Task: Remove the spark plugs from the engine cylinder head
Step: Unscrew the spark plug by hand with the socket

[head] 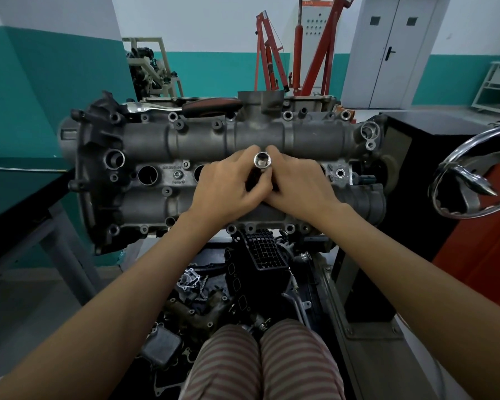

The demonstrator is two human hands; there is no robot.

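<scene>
Centrally, both hands meet over the engine cylinder head (202, 140), left hand (228, 189) and right hand (298, 186) each in a closed grip round an upright chrome socket (262, 160). Two open plug wells (147, 175) show to the left; the hands hide the others. No spark plugs are visible. A ratchet (185, 106) lies along the far edge

Cylinder head (177, 180) reads "Fora 10" (perhaps).
</scene>
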